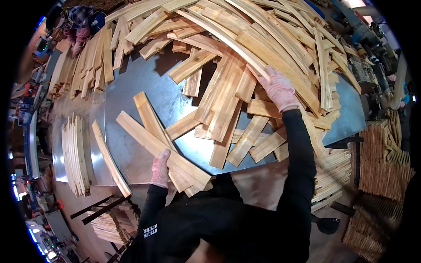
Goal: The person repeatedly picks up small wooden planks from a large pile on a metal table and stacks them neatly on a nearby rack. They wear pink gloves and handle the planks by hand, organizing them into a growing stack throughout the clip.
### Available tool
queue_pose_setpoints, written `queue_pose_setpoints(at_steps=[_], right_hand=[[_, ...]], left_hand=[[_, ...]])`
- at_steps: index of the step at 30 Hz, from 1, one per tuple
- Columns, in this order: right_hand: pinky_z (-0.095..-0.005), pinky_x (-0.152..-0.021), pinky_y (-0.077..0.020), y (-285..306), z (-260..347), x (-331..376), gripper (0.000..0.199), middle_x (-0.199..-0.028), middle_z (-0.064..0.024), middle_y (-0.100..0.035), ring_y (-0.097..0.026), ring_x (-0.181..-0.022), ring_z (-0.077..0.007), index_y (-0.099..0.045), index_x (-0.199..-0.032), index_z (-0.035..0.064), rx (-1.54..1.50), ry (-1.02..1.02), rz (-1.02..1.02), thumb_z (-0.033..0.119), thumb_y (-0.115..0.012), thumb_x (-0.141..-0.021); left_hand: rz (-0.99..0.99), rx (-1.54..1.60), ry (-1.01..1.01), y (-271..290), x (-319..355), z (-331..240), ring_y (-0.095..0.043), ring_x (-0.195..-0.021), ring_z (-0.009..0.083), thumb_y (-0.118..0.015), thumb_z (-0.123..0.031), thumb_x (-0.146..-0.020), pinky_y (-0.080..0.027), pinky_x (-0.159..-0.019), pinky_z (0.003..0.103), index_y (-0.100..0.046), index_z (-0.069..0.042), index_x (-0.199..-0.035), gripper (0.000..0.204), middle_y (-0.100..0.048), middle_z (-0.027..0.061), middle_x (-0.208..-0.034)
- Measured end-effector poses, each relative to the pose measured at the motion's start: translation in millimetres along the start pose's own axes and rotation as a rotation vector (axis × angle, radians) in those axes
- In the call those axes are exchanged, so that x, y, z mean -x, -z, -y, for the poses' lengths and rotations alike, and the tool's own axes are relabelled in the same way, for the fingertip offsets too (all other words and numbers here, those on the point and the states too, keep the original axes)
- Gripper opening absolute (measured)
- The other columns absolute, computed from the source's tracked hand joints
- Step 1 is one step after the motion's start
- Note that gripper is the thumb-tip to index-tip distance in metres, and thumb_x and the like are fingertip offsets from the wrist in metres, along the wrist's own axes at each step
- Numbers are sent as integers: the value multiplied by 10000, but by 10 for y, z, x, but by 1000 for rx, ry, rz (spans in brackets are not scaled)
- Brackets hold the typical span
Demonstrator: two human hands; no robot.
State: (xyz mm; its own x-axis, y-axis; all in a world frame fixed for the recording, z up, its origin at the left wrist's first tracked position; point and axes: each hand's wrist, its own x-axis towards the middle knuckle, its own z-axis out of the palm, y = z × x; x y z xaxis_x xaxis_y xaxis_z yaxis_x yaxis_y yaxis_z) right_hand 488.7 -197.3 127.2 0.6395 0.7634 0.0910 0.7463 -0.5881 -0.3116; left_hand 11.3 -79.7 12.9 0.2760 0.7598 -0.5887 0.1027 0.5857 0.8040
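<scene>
- My left hand, in a pale pink knit glove, is closed over the near ends of two long flat wooden slats; fingers wrap the edge, thumb side toward me.
- Those slats lie crossed on the metal table, their near ends overhanging its front edge, their far ends fanning up and to my left.
- My right hand, same glove, is stretched well forward, fingers curled down onto the end of a long curved strip; whether it clamps the strip or only presses on it I cannot tell.
- That strip rests on top of the big heap of slats covering the far and right part of the table.
- Between my two hands: a loose scatter of shorter boards, overlapping at odd angles, lying in the way of a straight reach.
- To my left: one single narrow slat near the table's front edge, and beside it a neat stack of thin strips standing on edge.
- Far left: a row of boards, with another person's gloved hand at its end.
- To my right, below table level: stacked bundles of cut wood.
- Materials: pale raw wood, yellowish, grain visible; table top dull grey sheet metal with a soft sheen.
</scene>
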Motion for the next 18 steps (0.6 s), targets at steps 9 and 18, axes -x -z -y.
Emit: queue_pose_setpoints(at_steps=[9,18], right_hand=[[-486,-904,-506,-605,1308,2587,658,-1325,-222,-515,-605,-1082,-373,-513,-1402,82,-243,297,250,375,-666,-834],[-509,-1033,-419,-504,-1032,1471,656,-1439,-144,-512,-488,-1301,-353,-400,-1479,99,388,-241,-93,370,-577,-909]], left_hand=[[82,486,128,-559,165,240,-618,-1137,320,-693,-538,-887,-523,-998,483,-474,-49,-1372,722,-591,136,-1279],[38,360,278,-642,163,282,-621,-1145,328,-722,-346,-913,-532,-967,527,-503,-81,-1359,563,-621,121,-1255]])
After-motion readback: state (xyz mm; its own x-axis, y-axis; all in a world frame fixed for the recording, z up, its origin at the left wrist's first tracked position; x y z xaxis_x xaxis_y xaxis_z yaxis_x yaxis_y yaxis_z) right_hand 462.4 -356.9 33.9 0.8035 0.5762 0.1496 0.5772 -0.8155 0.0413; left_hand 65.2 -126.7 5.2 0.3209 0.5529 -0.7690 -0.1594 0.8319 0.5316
